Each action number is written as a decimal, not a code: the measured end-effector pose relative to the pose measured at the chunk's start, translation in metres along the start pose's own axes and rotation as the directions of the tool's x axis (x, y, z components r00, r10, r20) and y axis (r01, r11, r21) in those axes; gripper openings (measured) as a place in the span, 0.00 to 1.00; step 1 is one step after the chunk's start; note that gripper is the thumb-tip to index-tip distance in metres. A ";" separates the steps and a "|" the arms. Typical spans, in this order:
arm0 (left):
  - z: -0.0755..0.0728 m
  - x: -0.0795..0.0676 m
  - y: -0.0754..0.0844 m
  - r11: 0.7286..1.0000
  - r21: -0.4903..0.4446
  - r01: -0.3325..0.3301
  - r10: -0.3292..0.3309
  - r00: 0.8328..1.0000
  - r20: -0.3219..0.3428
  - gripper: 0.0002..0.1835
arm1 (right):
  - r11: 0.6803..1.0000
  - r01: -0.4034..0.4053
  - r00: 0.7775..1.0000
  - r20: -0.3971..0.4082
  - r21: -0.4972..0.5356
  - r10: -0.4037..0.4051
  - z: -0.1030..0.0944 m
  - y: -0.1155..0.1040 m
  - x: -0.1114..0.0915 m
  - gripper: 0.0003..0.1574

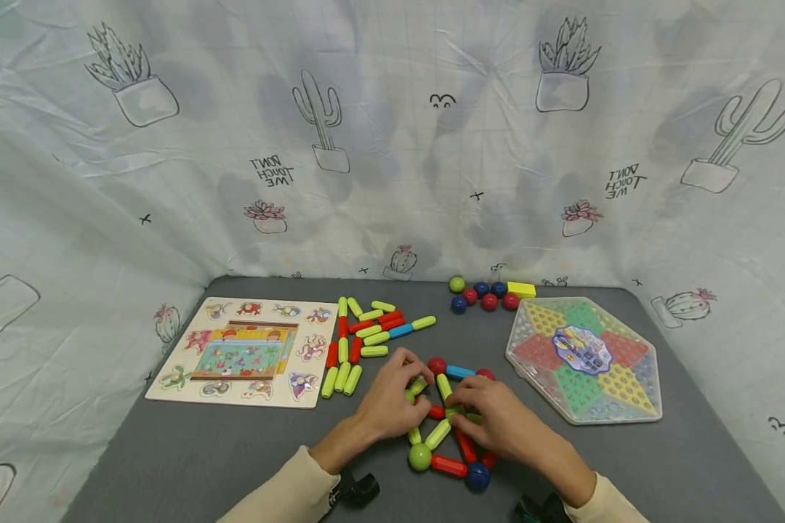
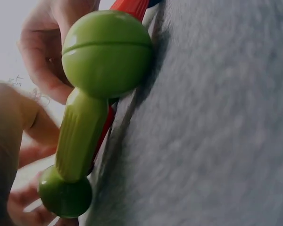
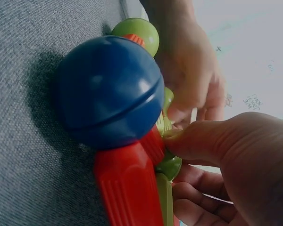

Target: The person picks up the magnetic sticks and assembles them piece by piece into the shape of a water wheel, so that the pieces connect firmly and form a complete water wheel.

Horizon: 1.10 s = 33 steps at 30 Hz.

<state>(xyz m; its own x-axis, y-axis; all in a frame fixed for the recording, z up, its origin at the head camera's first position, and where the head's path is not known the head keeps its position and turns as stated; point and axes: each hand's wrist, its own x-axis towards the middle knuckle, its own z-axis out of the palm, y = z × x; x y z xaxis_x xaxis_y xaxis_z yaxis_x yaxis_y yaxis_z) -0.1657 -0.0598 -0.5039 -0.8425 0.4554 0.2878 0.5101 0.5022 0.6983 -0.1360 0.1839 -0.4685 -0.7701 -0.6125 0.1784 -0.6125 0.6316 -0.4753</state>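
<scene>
A flat wheel-like frame of magnetic sticks and balls lies on the dark table. Its rim shows a light green ball [image 1: 420, 457], a blue ball [image 1: 477, 476], a red ball [image 1: 437, 365], red sticks [image 1: 448, 465] and a light blue stick [image 1: 460, 373]. On the frame's left side my left hand [image 1: 392, 399] holds a yellow-green stick [image 1: 419, 386] between thumb and fingers. My right hand [image 1: 500, 418] pinches the central green ball [image 1: 454, 412], where several sticks meet. The right thumb [image 3: 198, 141] touches beside that ball in the right wrist view. Fingers partly hide the frame's right side.
Loose yellow-green and red sticks [image 1: 355, 350] lie behind the left hand. A wooden puzzle board [image 1: 235, 392] is at the left. Several balls [image 1: 489, 301] and a yellow block [image 1: 521, 290] sit at the back. At the right lies a hexagonal board-game case [image 1: 582, 363].
</scene>
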 end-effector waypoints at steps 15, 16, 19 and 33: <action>-0.011 0.000 0.001 0.987 0.147 -0.063 0.023 0.965 0.260 0.04 | 1.000 0.011 1.000 -0.010 -0.012 -0.011 0.000 0.001 0.002 0.06; -0.011 0.000 0.000 0.988 0.140 -0.059 0.021 0.965 0.260 0.04 | 1.000 0.006 1.000 -0.008 -0.013 -0.006 0.000 0.001 0.002 0.07; -0.010 0.000 0.000 0.990 0.130 -0.057 0.022 0.965 0.260 0.04 | 1.000 -0.004 1.000 -0.003 -0.015 0.004 0.000 0.000 0.002 0.07; -0.012 0.000 -0.001 0.991 0.122 -0.047 0.009 0.957 0.289 0.11 | 1.000 0.005 1.000 -0.014 0.004 -0.005 0.000 0.001 0.000 0.07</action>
<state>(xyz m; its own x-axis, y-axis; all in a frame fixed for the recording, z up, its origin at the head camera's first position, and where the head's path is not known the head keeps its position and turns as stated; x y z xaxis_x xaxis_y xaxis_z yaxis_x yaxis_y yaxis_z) -0.1678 -0.0691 -0.4968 -0.7516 0.6530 0.0927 0.5661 0.5666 0.5988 -0.1363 0.1843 -0.4692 -0.7695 -0.6089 0.1926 -0.6155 0.6269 -0.4777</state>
